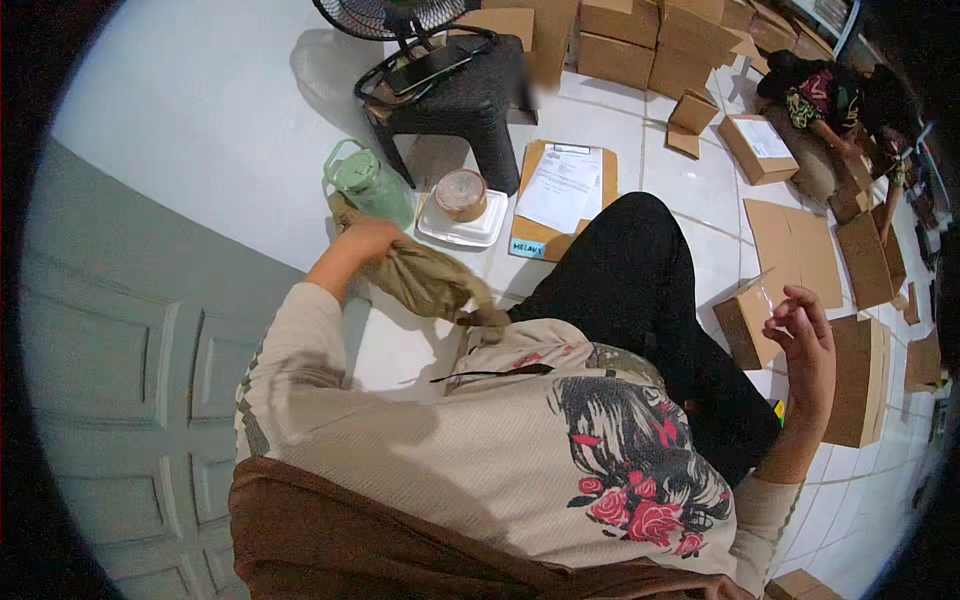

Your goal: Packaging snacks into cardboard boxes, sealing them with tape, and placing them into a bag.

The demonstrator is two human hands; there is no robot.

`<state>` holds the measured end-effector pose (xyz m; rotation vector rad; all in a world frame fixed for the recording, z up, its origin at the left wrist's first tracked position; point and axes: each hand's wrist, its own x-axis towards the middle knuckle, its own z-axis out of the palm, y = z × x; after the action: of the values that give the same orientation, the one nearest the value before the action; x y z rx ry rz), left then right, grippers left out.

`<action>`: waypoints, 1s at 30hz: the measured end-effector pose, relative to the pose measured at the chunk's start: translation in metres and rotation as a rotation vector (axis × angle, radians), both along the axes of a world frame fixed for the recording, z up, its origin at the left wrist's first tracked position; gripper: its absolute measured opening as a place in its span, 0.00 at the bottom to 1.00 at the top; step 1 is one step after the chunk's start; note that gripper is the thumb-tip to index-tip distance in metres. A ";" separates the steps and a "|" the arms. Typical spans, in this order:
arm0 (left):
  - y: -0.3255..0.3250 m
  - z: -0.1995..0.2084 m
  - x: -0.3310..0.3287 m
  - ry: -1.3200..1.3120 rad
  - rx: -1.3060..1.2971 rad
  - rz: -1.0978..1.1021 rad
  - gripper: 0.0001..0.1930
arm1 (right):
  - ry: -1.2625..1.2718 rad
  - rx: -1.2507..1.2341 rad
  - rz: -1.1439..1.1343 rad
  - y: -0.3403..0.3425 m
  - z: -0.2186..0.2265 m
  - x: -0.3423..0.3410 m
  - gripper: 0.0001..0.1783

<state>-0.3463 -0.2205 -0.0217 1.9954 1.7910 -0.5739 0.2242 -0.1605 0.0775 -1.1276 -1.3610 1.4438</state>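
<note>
My left hand [372, 240] is closed on an olive-green cloth [430, 280], which hangs in folds toward my lap. Just beyond that hand stands a pale green jug [375, 185] with a lid and handle. Beside the jug, a lidded clear cup with brown contents [461, 195] rests on a white foam food box [470, 228]. Out to the right, my right hand [808, 335] is raised above the floor, fingers curled. A thin clear plastic strip [768, 288] shows at its fingertips, near an open cardboard box [748, 325]; the exact grip is hard to make out.
A black stool [460, 125] holds a fan [400, 20]. A clipboard with papers [562, 190] lies beyond my bent knee. Cardboard boxes [615, 60] are stacked at the back, more lie at right. Another person [835, 110] handles boxes at far right. A grey panelled door [110, 370] is at left.
</note>
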 end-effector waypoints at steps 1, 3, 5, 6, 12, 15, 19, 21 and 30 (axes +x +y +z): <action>-0.004 -0.015 -0.014 -0.007 -0.012 -0.002 0.15 | -0.007 -0.012 -0.002 0.003 -0.009 0.005 0.16; 0.004 -0.030 -0.030 0.236 0.116 -0.020 0.14 | -0.048 -0.029 -0.100 -0.011 -0.001 0.027 0.16; -0.014 -0.075 -0.089 0.345 0.277 0.100 0.14 | -0.081 -0.044 -0.133 -0.002 0.004 0.021 0.15; -0.031 -0.094 -0.123 0.397 0.367 0.201 0.11 | -0.065 -0.079 -0.101 0.007 0.002 0.020 0.15; -0.019 -0.058 0.022 0.442 0.607 -0.084 0.12 | -0.224 -0.060 -0.103 -0.010 0.027 0.061 0.15; -0.020 -0.071 0.074 -0.128 -0.122 -0.025 0.36 | -0.231 0.045 -0.055 -0.012 0.044 0.061 0.16; -0.033 -0.170 0.059 -0.538 0.282 -0.589 0.32 | -0.248 0.071 -0.120 -0.024 0.044 0.059 0.16; -0.046 -0.225 -0.018 -0.440 0.222 -0.580 0.30 | -0.247 0.044 -0.083 -0.032 0.036 0.062 0.18; 0.023 -0.221 0.007 0.036 -0.115 -0.266 0.24 | -0.527 -0.024 -0.049 -0.049 0.039 0.074 0.20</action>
<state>-0.3392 -0.1980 -0.2424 2.1697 1.4846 -0.7796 0.2984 -0.2092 0.1165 -1.6211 -1.6554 1.1703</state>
